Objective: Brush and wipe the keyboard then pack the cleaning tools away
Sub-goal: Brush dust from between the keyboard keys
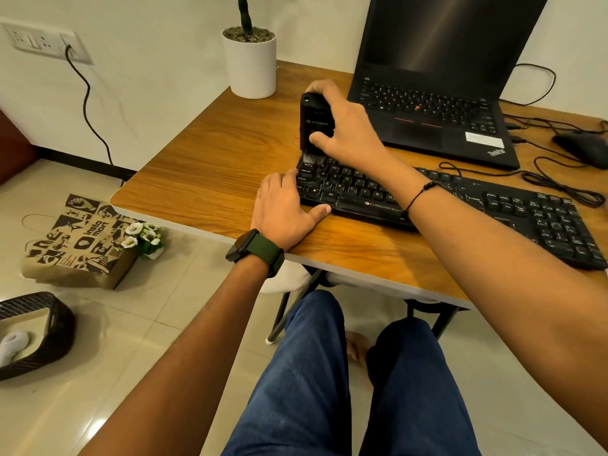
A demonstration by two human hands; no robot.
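Brush (315,126), upright, gripped by right hand (345,123), bristles meeting keyboard (427,205) corner keys; left hand (286,209), flat, fingers relaxed, steadies the board's end.

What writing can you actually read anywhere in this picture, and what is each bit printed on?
"ZEBRONICS": front edge of the black keyboard.
"Ctrl", "Alt", "Shift", "Caps Lock" and single letters: its keycaps.
"ThinkPad": corner of the laptop.
"insta mart": the paper bag on the floor.
Logo on the black brush gripped by the right hand: too blurred to read.
White sticker on the laptop: unreadable.
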